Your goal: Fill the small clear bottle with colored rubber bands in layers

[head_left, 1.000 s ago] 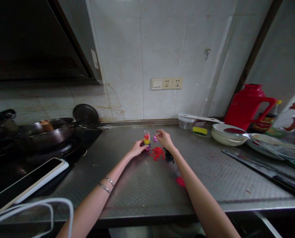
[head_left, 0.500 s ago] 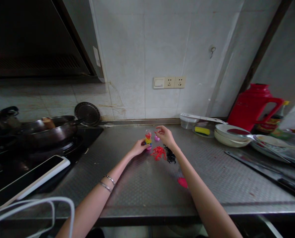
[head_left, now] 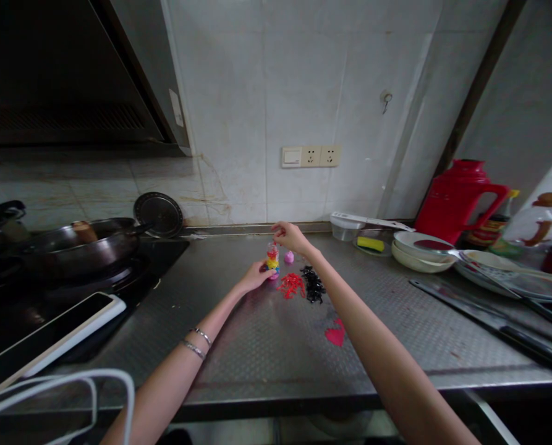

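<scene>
My left hand [head_left: 256,275] is wrapped round the lower part of a small clear bottle [head_left: 272,252], which stands upright on the counter. Layers of coloured bits show inside it: red on top, then yellow, then blue, with pink at the base. Just above the bottle's open mouth, my right hand [head_left: 292,238] is closed in a pinch on what looks like a small red piece. A pink stopper-like piece [head_left: 289,257] sits right of the bottle. Nearer to me lie a pile of red pieces [head_left: 292,285] and a pile of black pieces [head_left: 313,284].
A pink heart-shaped piece [head_left: 335,333] lies by my right forearm. Rightward are a yellow sponge [head_left: 371,245], stacked bowls [head_left: 419,256], a knife [head_left: 470,314] and a red thermos [head_left: 456,201]. At left are a pan [head_left: 88,247], a white device [head_left: 57,340] and a white cable [head_left: 130,395].
My right hand has moved left and up, from beside the bottle to over its mouth. My left hand keeps its hold on the bottle. The view has shifted slightly.
</scene>
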{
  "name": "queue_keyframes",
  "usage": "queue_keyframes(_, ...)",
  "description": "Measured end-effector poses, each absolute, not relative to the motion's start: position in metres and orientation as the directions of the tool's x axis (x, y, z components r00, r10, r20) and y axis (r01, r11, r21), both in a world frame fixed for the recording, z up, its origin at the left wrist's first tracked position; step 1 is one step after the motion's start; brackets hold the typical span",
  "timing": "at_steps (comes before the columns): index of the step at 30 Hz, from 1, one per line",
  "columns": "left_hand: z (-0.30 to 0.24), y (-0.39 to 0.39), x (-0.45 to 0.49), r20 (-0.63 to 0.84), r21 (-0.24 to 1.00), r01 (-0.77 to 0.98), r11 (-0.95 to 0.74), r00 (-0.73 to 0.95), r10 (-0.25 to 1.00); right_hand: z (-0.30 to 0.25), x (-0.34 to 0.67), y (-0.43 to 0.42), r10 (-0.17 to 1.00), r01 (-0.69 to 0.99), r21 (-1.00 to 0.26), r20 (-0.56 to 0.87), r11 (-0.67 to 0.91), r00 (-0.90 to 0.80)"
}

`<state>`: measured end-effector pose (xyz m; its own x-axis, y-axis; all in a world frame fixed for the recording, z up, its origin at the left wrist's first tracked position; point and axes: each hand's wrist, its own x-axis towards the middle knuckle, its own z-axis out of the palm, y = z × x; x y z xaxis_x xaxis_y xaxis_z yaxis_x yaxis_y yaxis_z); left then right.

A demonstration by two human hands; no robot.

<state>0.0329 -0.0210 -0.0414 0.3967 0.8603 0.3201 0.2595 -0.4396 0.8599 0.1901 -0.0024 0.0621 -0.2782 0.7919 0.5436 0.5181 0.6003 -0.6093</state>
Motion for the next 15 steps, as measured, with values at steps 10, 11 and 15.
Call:
queue_keyframes(10,-0.039,-0.02,0.032,0.309,0.842,0.298,-0.45,0.417,0.855,0.056,0.191,0.009,0.82,0.42,-0.706,0.461,0.57,-0.338)
queue_keyframes(11,-0.04,-0.02,0.032,0.312,0.841,0.296,-0.452,0.418,0.853,0.055,0.192,0.011,0.823,0.418,-0.71,0.464,0.567,-0.328)
queue_keyframes(15,-0.043,-0.018,0.031,0.328,0.846,0.273,-0.458,0.412,0.85,0.046,0.199,0.012,0.819,0.485,-0.665,0.519,0.567,-0.246)
